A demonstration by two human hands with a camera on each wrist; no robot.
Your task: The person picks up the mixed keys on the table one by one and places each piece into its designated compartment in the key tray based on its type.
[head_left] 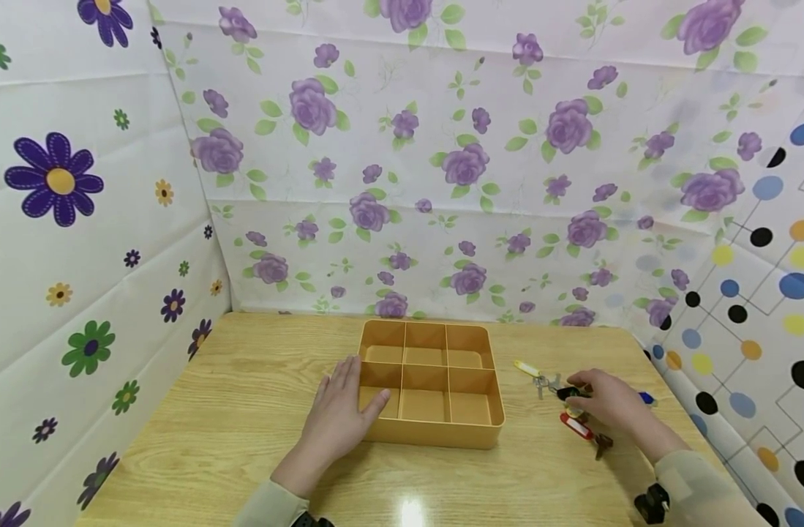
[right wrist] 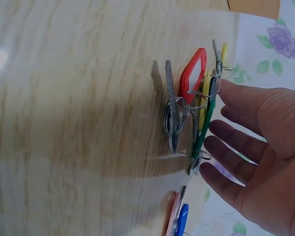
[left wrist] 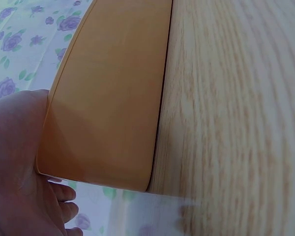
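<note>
Head view: six-compartment box (head_left: 434,433), left hand (head_left: 339,410) straight-fingered against it, right hand (head_left: 609,399) (loosely curved) at keys (head_left: 602,443)

A right hand (head_left: 609,401) covers some of the tagged keys (head_left: 576,426), right of the head view, labels too small to read; a left hand (head_left: 341,413) masks part of a tray (head_left: 434,434). Sleeves (head_left: 698,483) run off the bottom edge; the right-wrist view's bottom edge crops a blue tag (right wrist: 182,220).

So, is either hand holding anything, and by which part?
The left hand rests across the left wall of the box, apparently not gripping. Whether the right hand pinches the keys cannot be told.
</note>
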